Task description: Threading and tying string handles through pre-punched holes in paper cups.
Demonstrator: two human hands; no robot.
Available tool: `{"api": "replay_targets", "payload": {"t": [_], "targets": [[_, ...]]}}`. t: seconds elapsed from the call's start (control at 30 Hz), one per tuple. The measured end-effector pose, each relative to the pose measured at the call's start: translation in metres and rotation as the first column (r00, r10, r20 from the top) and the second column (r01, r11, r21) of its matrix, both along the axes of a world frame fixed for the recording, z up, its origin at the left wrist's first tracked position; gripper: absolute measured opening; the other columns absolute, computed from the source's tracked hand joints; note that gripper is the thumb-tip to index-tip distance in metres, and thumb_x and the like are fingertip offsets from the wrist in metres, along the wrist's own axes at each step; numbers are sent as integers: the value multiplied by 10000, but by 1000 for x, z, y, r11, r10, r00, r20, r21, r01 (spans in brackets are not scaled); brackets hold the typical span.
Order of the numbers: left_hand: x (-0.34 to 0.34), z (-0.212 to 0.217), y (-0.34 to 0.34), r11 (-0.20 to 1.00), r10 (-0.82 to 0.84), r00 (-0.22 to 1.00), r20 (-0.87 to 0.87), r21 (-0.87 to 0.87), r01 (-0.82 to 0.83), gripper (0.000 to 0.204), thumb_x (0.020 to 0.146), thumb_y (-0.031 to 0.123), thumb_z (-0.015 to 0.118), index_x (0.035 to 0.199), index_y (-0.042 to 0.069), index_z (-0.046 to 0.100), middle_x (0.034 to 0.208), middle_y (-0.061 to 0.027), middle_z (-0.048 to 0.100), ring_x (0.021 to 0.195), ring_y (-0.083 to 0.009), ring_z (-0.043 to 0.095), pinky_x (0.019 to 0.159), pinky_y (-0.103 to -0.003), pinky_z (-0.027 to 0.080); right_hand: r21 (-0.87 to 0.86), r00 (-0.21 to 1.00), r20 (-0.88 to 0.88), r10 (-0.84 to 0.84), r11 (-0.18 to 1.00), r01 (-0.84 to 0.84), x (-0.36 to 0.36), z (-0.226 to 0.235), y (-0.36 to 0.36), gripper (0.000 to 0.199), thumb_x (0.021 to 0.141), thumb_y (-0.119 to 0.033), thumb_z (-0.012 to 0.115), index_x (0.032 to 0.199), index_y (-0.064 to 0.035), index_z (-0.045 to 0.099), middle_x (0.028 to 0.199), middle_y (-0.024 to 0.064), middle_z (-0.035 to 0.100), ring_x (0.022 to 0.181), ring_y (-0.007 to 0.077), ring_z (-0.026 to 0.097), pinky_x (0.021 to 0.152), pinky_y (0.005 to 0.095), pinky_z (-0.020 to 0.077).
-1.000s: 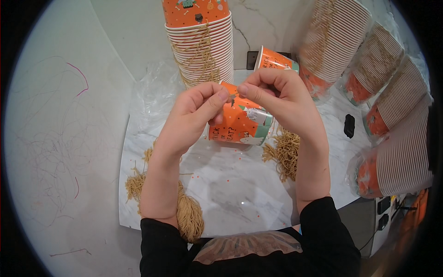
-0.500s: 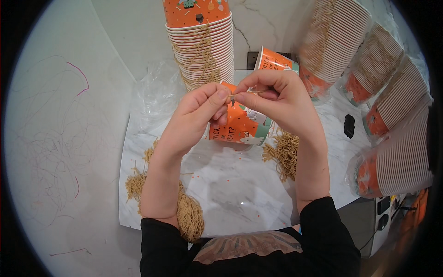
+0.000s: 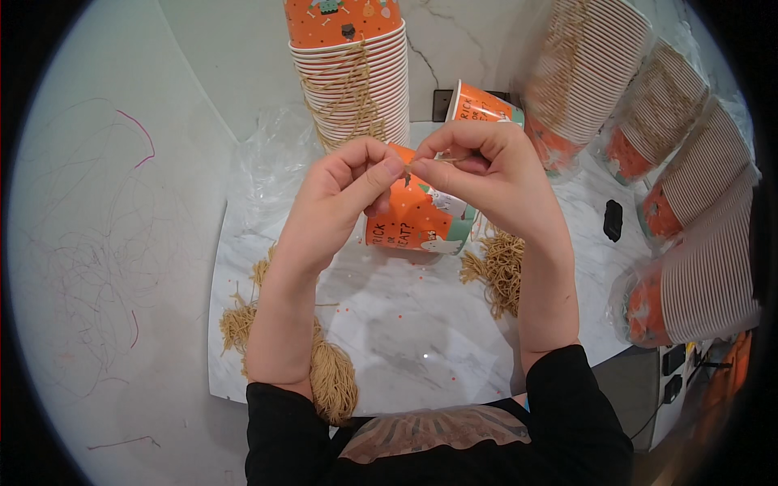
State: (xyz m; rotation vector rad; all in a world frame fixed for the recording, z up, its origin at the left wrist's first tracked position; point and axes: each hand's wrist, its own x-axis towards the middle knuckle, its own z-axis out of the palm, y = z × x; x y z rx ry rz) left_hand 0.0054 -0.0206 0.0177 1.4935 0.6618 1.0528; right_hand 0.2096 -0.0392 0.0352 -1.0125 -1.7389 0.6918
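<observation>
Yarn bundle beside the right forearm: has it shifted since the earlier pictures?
No; the yarn bundle keeps the same place relative to the black wall plate.

The place looks like a room in a home: loose pen scribbles (image 3: 143, 161) mark the pale wall (image 3: 186, 227) on the left, and a marbled wall (image 3: 478, 36) backs the surface (image 3: 389, 356). Tall stacks of paper cups (image 3: 356, 101), some bagged in plastic, and bundles of string (image 3: 335, 377) suggest a makeshift craft workspace.
</observation>
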Motion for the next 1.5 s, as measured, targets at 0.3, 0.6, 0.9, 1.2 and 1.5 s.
{"api": "replay_targets", "payload": {"t": [0.3, 0.6, 0.9, 1.2, 1.5], "targets": [[-2, -2, 3, 1000, -6, 999, 42, -7, 7, 149, 987, 205, 620, 951, 61, 635, 774, 55, 561, 674, -40, 481, 623, -209, 395, -17, 999, -36, 25, 1000, -25, -5, 0, 1, 152, 838, -161, 741, 870, -15, 717, 556, -80, 296, 531, 36, 294, 491, 263, 224], [7, -21, 27, 974, 201, 974, 106, -129, -187, 199, 945, 178, 617, 1081, 35, 594, 904, 6, 565, 821, -92, 551, 727, -242, 439, 57, 994, -101, -45, 997, 51, -1, -6, 12, 142, 844, -135, 731, 871, 1, 701, 601, -79, 423, 559, 26, 354, 513, 223, 299], [20, -42, 34, 924, 19, 997, 69, -383, 9, 540, 907, 29, 595, 1422, -17, 442, 1233, -102, 607, 1116, -169, 610, 993, -340, 491, 26, 998, -31, -58, 998, 59, 0, -13, 19, 154, 849, -115, 699, 900, 30, 702, 765, 49, 694, 678, 104, 652, 636, 259, 521], [31, -24, 5, 981, 45, 963, 265, -196, 8, 577, 893, -51, 537, 1452, -6, 397, 1306, -111, 586, 1175, -171, 597, 1024, -332, 484, 144, 984, -15, -179, 973, 180, -1, -15, 20, 142, 842, -99, 702, 903, 30, 691, 803, 68, 693, 711, 160, 674, 677, 277, 545], [37, -14, -17, 991, 40, 959, 281, 112, -74, 560, 919, -74, 504, 1449, -22, 331, 1392, -131, 488, 1266, -175, 526, 1080, -336, 440, 479, 975, 15, -220, 858, 186, -7, -3, 9, 66, 809, -55, 697, 851, -7, 682, 775, 58, 650, 689, 177, 646, 630, 286, 507]]}}
